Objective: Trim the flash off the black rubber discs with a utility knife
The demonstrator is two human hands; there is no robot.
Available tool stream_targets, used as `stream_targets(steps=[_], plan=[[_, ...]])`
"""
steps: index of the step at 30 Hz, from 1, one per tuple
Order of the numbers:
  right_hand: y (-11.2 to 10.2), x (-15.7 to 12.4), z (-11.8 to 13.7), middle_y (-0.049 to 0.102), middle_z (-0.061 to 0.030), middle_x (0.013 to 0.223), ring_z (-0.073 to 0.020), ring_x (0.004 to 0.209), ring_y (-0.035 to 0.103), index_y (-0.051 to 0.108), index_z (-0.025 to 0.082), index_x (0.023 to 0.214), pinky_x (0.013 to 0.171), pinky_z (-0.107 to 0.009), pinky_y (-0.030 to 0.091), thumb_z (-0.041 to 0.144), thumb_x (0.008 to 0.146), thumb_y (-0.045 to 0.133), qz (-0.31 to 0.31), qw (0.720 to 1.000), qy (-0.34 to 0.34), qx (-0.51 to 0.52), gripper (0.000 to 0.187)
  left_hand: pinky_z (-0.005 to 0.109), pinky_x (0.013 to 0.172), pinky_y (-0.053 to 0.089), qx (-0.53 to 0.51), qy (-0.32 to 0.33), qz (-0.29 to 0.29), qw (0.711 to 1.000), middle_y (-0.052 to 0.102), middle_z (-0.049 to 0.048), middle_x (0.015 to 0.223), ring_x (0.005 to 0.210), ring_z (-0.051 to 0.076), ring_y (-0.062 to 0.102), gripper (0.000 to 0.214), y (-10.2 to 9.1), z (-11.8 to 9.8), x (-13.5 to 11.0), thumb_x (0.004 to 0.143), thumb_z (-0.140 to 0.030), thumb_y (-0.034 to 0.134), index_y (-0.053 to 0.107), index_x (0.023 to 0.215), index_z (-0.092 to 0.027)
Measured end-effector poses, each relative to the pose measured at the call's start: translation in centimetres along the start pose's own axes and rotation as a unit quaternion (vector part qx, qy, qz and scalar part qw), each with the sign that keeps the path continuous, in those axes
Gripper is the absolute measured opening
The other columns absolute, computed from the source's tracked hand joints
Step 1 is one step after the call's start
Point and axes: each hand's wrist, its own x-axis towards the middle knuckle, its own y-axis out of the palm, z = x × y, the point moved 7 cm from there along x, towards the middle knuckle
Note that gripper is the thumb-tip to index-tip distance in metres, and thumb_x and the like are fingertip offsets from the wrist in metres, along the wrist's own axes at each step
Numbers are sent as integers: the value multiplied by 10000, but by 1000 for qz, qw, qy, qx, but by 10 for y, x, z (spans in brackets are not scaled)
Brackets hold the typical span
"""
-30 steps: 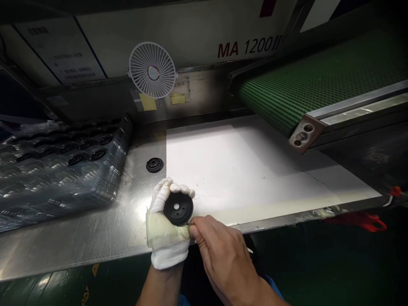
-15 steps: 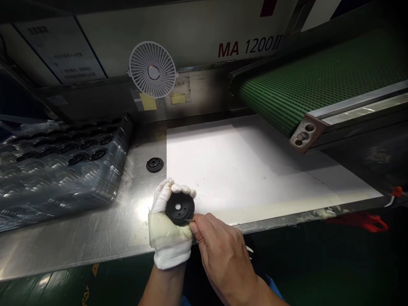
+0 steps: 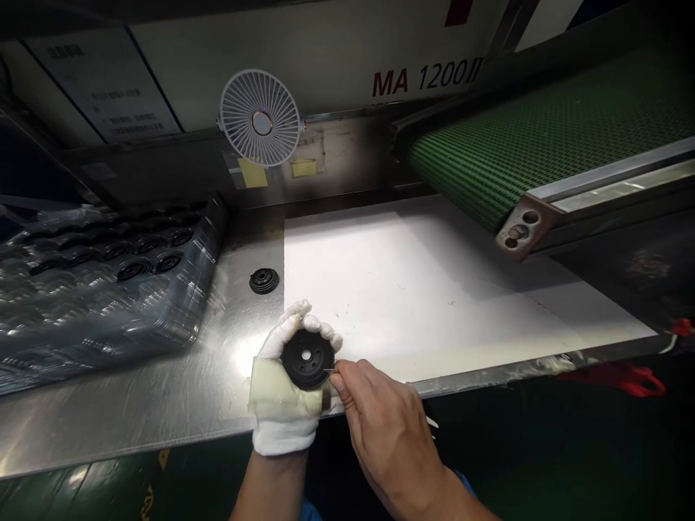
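My left hand (image 3: 282,405), in a white glove, is closed around a black round plastic disc (image 3: 307,358) with a centre hole, held upright over the steel table's front edge. My bare right hand (image 3: 380,427) pinches a thin metal tool (image 3: 329,371) whose tip touches the disc's right rim. A second black disc (image 3: 263,280) lies flat on the steel table (image 3: 163,391) just behind my left hand.
A plastic-wrapped tray (image 3: 103,282) of several black discs sits at the left. A white sheet (image 3: 413,289) covers the table's right part. A green conveyor belt (image 3: 543,137) slopes down from the right. A small white fan (image 3: 260,118) hangs on the machine wall.
The disc has turned slightly in my left hand and shifted a little right. My right hand with the tool has slid up along the rim from its lower edge to its right side.
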Motion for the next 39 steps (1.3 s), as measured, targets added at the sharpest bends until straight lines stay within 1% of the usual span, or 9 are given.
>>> stream_targets(steps=[5, 8, 11, 15, 19, 24, 32, 36, 39], plan=[[6, -3, 8, 524, 2, 702, -154, 597, 482, 537, 203, 831, 561, -286, 245, 291, 1059, 246, 7, 1000, -14, 21, 380, 281, 660, 518, -25, 39, -21, 999, 555, -4, 673, 641, 111, 558, 67, -2, -1, 2, 819, -149, 595, 623, 879, -143], [2, -2, 8, 518, 6, 687, -152, 578, 475, 534, 204, 821, 551, -287, 237, 290, 1058, 257, 1, 1000, -19, 13, 375, 396, 788, 532, 5, 16, 5, 1000, 636, 59, 810, 803, 186, 623, 199, -2, -2, -1, 818, -160, 569, 639, 1004, -146], [-2, 0, 5, 521, 3, 696, -156, 587, 483, 535, 205, 835, 551, -287, 242, 284, 1055, 264, 5, 1000, -14, 7, 358, 481, 808, 523, 28, -27, 35, 999, 654, 116, 861, 860, 257, 633, 308, 0, -1, -5, 794, -190, 535, 635, 1075, -116], [-3, 0, 3, 523, 3, 702, -163, 598, 490, 540, 212, 853, 557, -292, 245, 296, 1054, 266, 1, 1000, -1, 2, 350, 374, 751, 537, -8, -5, 24, 1000, 589, 35, 703, 688, 156, 594, 176, -1, -2, -2, 781, -153, 549, 645, 927, -130], [5, -2, 8, 520, -2, 705, -164, 595, 481, 539, 204, 832, 556, -299, 241, 283, 1052, 255, 8, 1000, -11, 9, 368, 287, 714, 524, -57, 37, 3, 998, 557, -1, 690, 661, 99, 561, 99, -3, -1, 3, 804, -108, 571, 627, 878, -143], [6, -2, 9, 530, -7, 716, -165, 613, 491, 545, 202, 837, 566, -282, 273, 288, 1045, 252, 38, 998, -9, 58, 369, 369, 834, 526, -64, 55, -8, 996, 586, 4, 707, 704, 113, 592, 122, -6, -4, 4, 807, -97, 562, 641, 884, -148], [-24, 4, -7, 554, 5, 724, -166, 636, 505, 589, 228, 840, 574, -262, 341, 367, 1009, 350, 23, 992, 46, 116, 324, 404, 868, 519, -57, 68, 7, 996, 611, 22, 713, 729, 140, 616, 114, 3, -12, -6, 814, -119, 542, 647, 856, -136], [-34, 3, -20, 597, 15, 811, -161, 715, 545, 600, 229, 903, 625, -237, 403, 410, 929, 523, 29, 959, 135, 247, 198, 428, 893, 505, -33, 79, 14, 996, 613, 23, 722, 732, 139, 618, 120, 12, -12, -26, 820, -125, 549, 647, 887, -141], [-38, -2, -11, 552, 27, 740, -148, 691, 509, 582, 200, 809, 626, -226, 400, 419, 919, 528, 58, 933, 147, 322, 251, 450, 908, 495, 0, 108, 21, 994, 611, 21, 736, 741, 142, 620, 125, 20, -11, -51, 840, -155, 545, 648, 912, -150]])
